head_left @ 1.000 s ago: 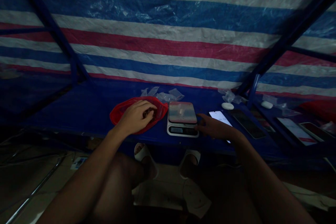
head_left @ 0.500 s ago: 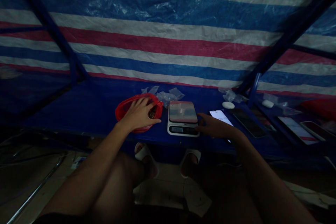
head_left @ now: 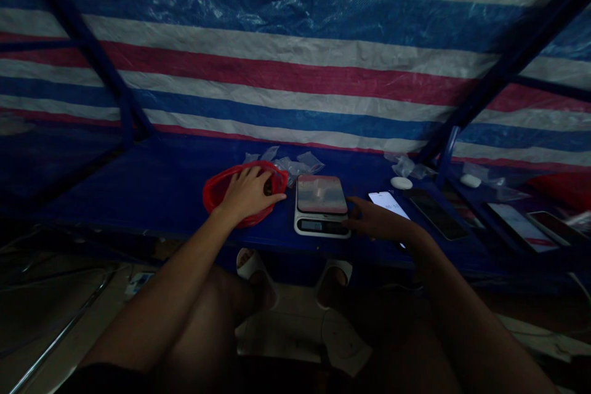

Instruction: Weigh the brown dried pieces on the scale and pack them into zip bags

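My left hand reaches into an open red plastic bag, its fingers spread and the thumb stretched out over the near rim. Small brownish bits show dimly inside the bag beside my fingers. Right of it stands a small kitchen scale with a shiny flat plate and a lit display, nothing on the plate. My right hand rests at the scale's right front corner, fingers apart, one fingertip touching the front panel beside the display.
Crumpled clear plastic bags lie behind the scale. To the right are a lit phone, a white oval object, a dark phone and further phones. A striped tarp hangs behind the blue table, between blue metal bars.
The scale's display has gone from a full row of digits to fewer digits. My left hand has shifted slightly within the bag, while my right hand stays at the scale.
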`<state>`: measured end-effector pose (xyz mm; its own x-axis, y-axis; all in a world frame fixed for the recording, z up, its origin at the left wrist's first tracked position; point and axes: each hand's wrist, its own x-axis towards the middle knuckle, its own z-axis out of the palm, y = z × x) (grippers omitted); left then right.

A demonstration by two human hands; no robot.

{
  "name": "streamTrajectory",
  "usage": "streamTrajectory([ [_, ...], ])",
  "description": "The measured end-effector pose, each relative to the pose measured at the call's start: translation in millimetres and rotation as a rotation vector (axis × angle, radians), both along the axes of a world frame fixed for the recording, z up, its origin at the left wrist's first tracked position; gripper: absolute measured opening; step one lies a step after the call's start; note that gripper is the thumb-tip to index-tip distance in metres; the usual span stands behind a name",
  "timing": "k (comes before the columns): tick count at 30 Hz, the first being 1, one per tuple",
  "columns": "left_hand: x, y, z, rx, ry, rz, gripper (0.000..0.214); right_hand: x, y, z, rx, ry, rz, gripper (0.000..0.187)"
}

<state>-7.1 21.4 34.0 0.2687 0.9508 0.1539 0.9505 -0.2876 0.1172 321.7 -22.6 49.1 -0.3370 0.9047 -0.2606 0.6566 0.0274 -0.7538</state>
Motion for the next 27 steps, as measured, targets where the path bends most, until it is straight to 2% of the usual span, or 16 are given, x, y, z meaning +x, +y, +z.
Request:
streamTrajectory([
  [6,-4,-21,6.1,0.159,-0.107,-0.103,0.042,2,-1,0.8,0.064,0.038,0.058,0.042],
  [12,-6,-23,-3.9,0.095,-0.012,-0.236,0.035,-3,-2,9.1,-0.014,0.028,0.075,0.059],
  [17,-2,-18,-4.1,-0.011,0.050,-0.252,0.041,-6,1,14.5,-0.083,-0.054,0.123,0.064],
  [23,3,-14,-6.3,-0.004,0.032,-0.290,0.059,0,6,1.4,-0.102,-0.070,0.099,0.060],
  [27,2,-15,-0.3,0.008,0.002,-0.286,0.047,5,3,-3.1,-0.061,-0.098,0.037,0.065],
])
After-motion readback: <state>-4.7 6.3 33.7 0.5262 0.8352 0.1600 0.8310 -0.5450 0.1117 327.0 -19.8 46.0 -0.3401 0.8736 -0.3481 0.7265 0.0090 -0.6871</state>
